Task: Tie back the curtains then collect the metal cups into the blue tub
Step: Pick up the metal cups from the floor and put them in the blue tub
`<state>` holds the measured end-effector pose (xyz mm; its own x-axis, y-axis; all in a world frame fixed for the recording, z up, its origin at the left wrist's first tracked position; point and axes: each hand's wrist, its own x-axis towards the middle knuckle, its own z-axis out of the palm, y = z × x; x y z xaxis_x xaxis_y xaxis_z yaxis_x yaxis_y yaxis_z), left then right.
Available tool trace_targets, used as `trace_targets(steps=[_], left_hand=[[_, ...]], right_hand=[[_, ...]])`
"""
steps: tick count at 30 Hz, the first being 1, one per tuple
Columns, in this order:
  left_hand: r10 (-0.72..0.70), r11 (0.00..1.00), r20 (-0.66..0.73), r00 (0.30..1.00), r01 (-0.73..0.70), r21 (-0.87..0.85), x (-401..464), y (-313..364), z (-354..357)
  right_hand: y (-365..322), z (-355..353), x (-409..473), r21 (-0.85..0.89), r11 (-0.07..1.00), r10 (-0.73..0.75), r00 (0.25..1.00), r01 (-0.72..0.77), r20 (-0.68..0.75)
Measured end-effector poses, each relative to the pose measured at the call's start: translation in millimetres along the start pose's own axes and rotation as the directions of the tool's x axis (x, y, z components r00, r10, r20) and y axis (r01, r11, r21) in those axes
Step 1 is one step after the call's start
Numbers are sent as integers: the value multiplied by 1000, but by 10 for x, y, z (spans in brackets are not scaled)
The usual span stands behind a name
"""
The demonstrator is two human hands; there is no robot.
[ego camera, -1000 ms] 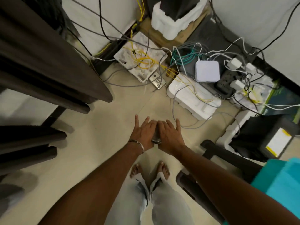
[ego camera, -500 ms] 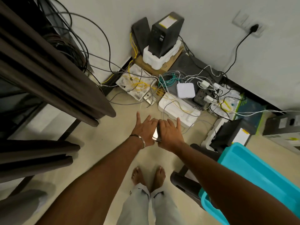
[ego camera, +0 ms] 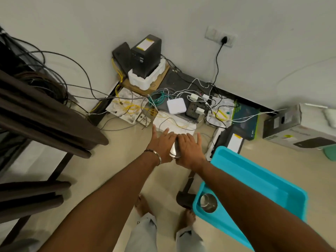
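A shiny metal cup (ego camera: 175,150) is pressed between my two palms at the centre of the head view, held above the floor. My left hand (ego camera: 161,142) is on its left side and my right hand (ego camera: 190,149) on its right, fingers stretched forward. The blue tub (ego camera: 254,175) stands at lower right, just right of my right forearm. Another metal cup (ego camera: 208,202) lies in the tub's near corner. Dark brown curtains (ego camera: 47,113) hang at the left edge.
A tangle of cables, a white router (ego camera: 176,105), power strips and foam blocks fills the floor by the wall ahead. A black unit (ego camera: 146,55) stands on foam. Cardboard boxes (ego camera: 298,128) sit at right. A dark chair base (ego camera: 187,190) is beside the tub.
My view has tilted up and to the right, so more of the wall and the blue tub shows. Both hands stay clasped on the cup and sit slightly closer to the tub.
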<state>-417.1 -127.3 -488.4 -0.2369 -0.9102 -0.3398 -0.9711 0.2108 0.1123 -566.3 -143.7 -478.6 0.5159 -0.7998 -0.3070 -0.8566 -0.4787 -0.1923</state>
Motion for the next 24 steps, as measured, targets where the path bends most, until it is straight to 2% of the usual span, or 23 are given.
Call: trace_targets(steps=[4, 13, 24], left_hand=[[6, 1000, -65, 998, -7, -16, 188, 492, -110], [71, 997, -39, 997, -70, 16, 577, 1555, -105], [191, 982, 26, 981, -191, 1, 945, 2063, 321]], right_hand=[[476, -98, -236, -7, 999, 41, 998, -41, -44], [1520, 36, -726, -36, 996, 77, 995, -80, -70], [2167, 464, -984, 15, 986, 163, 987, -163, 5]])
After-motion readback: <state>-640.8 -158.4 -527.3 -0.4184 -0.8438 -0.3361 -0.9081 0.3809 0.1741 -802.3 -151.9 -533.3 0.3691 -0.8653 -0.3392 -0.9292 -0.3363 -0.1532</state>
